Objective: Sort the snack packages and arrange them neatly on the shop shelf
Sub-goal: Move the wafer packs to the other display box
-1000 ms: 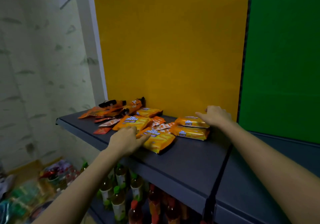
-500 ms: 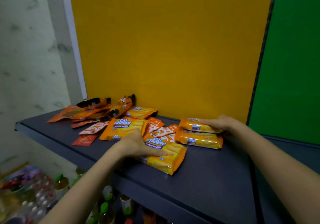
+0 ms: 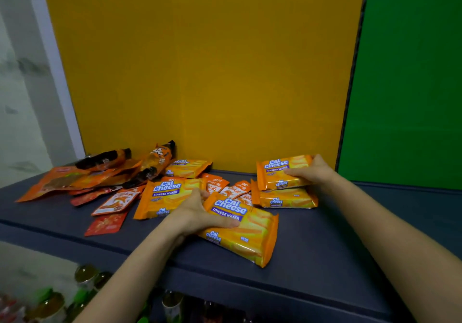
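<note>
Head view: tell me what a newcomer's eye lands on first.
The yellow back panel fills the upper middle, with a green panel at right. On the shelf below, the left hand grips the front wafer pack and the right hand holds the upper wafer pack further back; a jumble of orange and red packets lies at left.

Wafer packs (image 3: pixel 240 230): glossy orange plastic film, crinkled, specular glints; small red sachets (image 3: pixel 106 224): smooth, shiny foil-like film; shelf (image 3: pixel 312 255): matt dark grey-blue surface; back panel (image 3: pixel 212 72): matt yellow, finely textured.
</note>
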